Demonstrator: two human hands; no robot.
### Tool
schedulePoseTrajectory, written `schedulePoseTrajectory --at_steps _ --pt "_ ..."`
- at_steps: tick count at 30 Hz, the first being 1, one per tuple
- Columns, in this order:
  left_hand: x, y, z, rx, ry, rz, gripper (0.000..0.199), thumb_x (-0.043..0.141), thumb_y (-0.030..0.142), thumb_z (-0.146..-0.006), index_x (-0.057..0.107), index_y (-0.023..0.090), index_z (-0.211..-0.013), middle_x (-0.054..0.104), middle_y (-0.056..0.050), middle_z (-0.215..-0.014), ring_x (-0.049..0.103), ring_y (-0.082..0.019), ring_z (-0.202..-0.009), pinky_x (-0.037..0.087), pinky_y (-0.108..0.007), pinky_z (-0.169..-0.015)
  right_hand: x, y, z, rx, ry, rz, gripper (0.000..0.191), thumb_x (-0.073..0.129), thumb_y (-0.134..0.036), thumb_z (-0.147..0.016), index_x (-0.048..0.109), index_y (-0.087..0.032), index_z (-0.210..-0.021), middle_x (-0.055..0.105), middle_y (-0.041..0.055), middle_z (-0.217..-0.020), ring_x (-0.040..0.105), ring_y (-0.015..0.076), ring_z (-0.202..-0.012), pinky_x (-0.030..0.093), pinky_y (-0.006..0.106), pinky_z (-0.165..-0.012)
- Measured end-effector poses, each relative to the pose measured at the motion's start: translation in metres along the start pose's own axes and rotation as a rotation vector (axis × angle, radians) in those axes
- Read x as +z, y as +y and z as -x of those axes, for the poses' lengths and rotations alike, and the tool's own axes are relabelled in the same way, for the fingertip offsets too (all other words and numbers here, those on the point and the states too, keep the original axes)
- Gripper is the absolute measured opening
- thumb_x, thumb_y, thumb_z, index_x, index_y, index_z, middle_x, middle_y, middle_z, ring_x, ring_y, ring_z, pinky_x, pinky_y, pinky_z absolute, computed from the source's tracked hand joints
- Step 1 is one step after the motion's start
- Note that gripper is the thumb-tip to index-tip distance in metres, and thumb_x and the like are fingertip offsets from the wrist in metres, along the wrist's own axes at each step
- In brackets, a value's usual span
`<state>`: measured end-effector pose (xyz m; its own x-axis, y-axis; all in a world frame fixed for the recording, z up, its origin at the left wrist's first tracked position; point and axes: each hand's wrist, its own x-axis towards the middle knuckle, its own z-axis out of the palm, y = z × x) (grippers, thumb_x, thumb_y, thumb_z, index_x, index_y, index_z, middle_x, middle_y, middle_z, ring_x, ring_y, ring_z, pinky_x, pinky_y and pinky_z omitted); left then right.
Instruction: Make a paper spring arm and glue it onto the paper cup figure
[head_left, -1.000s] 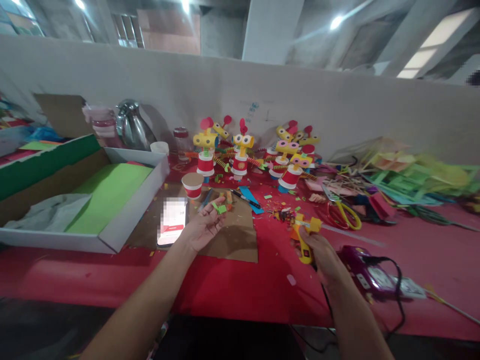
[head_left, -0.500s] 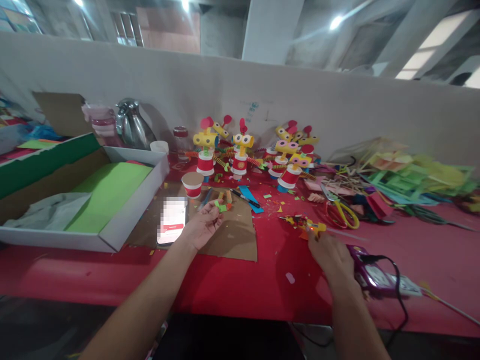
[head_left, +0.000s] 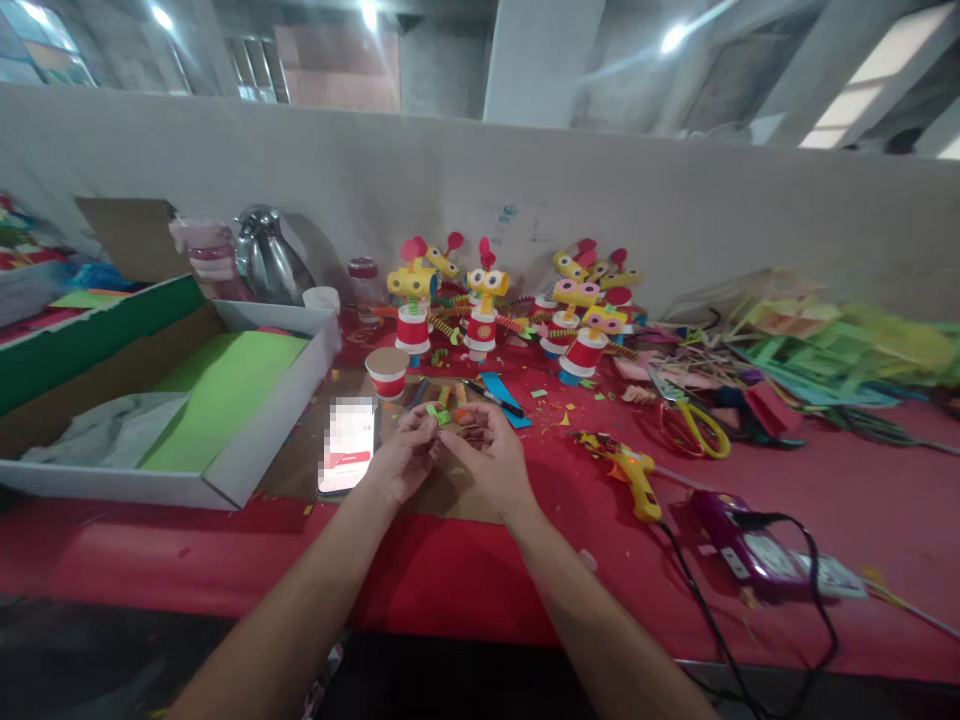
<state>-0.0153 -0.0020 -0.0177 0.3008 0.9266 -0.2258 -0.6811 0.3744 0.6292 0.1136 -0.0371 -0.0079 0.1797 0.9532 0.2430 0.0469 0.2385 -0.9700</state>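
Note:
My left hand (head_left: 409, 455) is closed, pinching a small piece of green paper (head_left: 442, 416) between thumb and fingers, above a brown cardboard sheet. Close beside it is my right hand (head_left: 491, 460), its thumb reaching toward the left fingertips and its other fingers curved and apart. Whether the right thumb touches the green paper is hard to tell. A yellow glue gun (head_left: 641, 485) lies on the red table to the right, free of both hands. Just behind the hands are small folded paper springs (head_left: 460, 394), a black pen (head_left: 495, 398) and a blue paper strip (head_left: 516, 412).
Several paper-cup figures (head_left: 480, 325) stand at the back. On the left are an open box (head_left: 225, 480), a phone (head_left: 349, 445) and a red-and-white cup (head_left: 387, 378). Scissors (head_left: 697, 425), a purple power strip (head_left: 742, 545) and trailing cords lie to the right.
My right hand has let go of the glue gun, leaving it on the table, and has moved left to my left hand. The left hand still holds the green paper.

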Motion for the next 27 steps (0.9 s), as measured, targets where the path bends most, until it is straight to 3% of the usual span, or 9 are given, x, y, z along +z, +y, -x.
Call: schedulePoseTrajectory --at_steps 9,17,22,27 --pt "0.003 -0.010 -0.004 -0.015 0.022 -0.001 0.032 0.078 0.006 -0.066 0.067 0.018 -0.094 0.065 0.004 -0.073 0.059 -0.006 -0.061 0.048 -0.015 -0.058 0.001 0.016 0.003 0.043 0.077 -0.208 0.032 0.077 -0.031 -0.067 0.062 -0.021 -0.093 0.066 0.0019 -0.090 0.065 0.0163 -0.083 0.054 0.032 -0.079" --pt "0.007 -0.009 -0.001 -0.043 0.013 -0.027 0.024 0.073 0.002 -0.069 0.071 0.013 -0.091 0.068 0.000 -0.078 0.062 -0.006 -0.066 0.049 -0.014 -0.062 0.000 0.014 0.004 0.030 0.125 -0.187 0.031 0.076 -0.033 -0.068 0.064 -0.018 -0.092 0.069 0.0048 -0.090 0.066 0.0183 -0.084 0.054 0.035 -0.081" --pt "0.011 -0.008 0.002 -0.001 -0.004 -0.072 0.021 0.073 0.003 -0.068 0.072 0.012 -0.087 0.071 -0.003 -0.081 0.064 -0.007 -0.069 0.051 -0.015 -0.067 -0.004 0.014 0.003 0.030 0.127 -0.164 0.029 0.073 -0.035 -0.070 0.064 -0.018 -0.092 0.070 0.0055 -0.091 0.066 0.0182 -0.082 0.054 0.035 -0.080" --pt "0.016 -0.009 0.004 0.070 -0.015 -0.164 0.021 0.078 0.008 -0.062 0.072 0.011 -0.082 0.071 -0.003 -0.077 0.062 -0.007 -0.064 0.049 -0.015 -0.062 -0.006 0.012 0.003 0.046 0.139 -0.144 0.028 0.072 -0.034 -0.070 0.063 -0.018 -0.092 0.069 0.0046 -0.090 0.065 0.0180 -0.082 0.054 0.034 -0.079"
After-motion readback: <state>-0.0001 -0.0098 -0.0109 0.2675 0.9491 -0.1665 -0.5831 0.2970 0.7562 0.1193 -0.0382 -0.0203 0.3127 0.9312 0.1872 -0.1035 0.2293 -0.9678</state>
